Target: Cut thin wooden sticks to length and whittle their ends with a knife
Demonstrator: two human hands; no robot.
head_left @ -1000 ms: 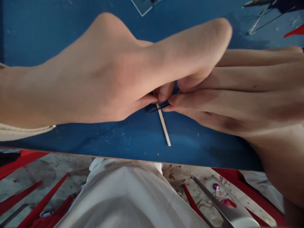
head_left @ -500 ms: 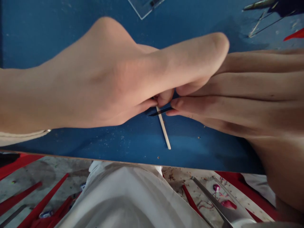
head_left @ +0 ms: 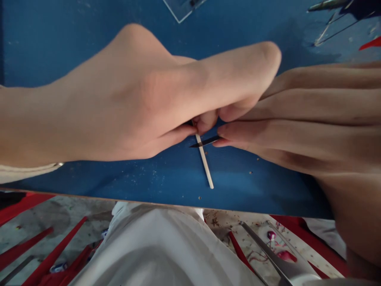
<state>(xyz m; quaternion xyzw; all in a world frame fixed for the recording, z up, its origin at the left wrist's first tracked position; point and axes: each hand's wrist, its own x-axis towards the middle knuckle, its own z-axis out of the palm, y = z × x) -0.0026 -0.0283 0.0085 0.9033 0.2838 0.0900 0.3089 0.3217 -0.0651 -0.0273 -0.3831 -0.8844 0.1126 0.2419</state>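
Observation:
My left hand (head_left: 160,91) is closed, pinching the upper part of a thin pale wooden stick (head_left: 206,165) between its fingertips. The stick slants down over the blue tabletop, and its top end is hidden under the fingers. From the right, my right hand (head_left: 291,119) grips a small dark pointed blade (head_left: 205,142) in its fingertips. The blade lies across the stick just below my left fingers, its tip pointing left. Any handle it has is covered by the hand.
The blue table (head_left: 98,176) ends just in front of my lap, which is in white cloth (head_left: 157,246). A clear plastic piece (head_left: 178,18) lies at the back. Metal-tipped tools (head_left: 327,6) and a red item (head_left: 370,43) sit at the far right. Red stool legs (head_left: 64,246) stand below.
My right hand and the blade have shifted slightly right and down, and the blade's flat side shows a little more. My left hand and the stick stay nearly in place.

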